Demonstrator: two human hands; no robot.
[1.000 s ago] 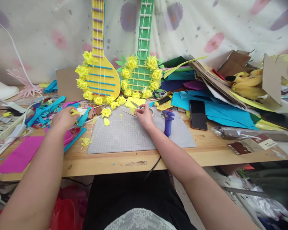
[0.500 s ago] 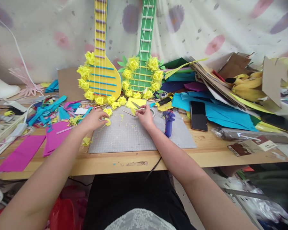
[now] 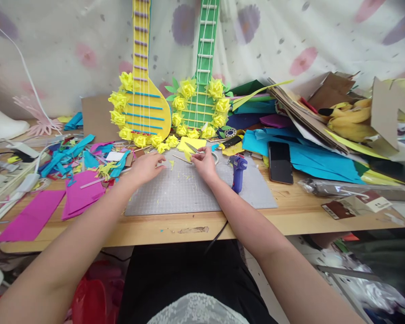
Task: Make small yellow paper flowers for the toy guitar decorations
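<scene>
Over the left part of the grey cutting mat (image 3: pixel 175 198), my left hand (image 3: pixel 146 168) has its thumb and fingers apart with nothing visible between them. My right hand (image 3: pixel 204 164) is closed at the mat's upper middle. From its fingertips a thin stick (image 3: pixel 179 158) points left, with a bit of yellow paper (image 3: pixel 188 154) beside it. A scissors blade (image 3: pixel 191 147) sticks out above the fingers, and the pale handle shows on the far side of the hand. Yellow paper flowers (image 3: pixel 162 147) lie beyond my left hand.
A blue glue gun (image 3: pixel 237 173) stands right of my right hand, near a phone (image 3: pixel 280 163). Two guitar-like models, yellow (image 3: pixel 150 105) and green (image 3: pixel 197 108), lean at the back. Magenta paper (image 3: pixel 33 216) and scraps lie left; cardboard (image 3: pixel 300 108) and blue sheets are piled right.
The curled yellow paper piece that my left hand pinched is no longer visible, and its fingers have spread and shifted slightly up and right. My right hand stays almost still.
</scene>
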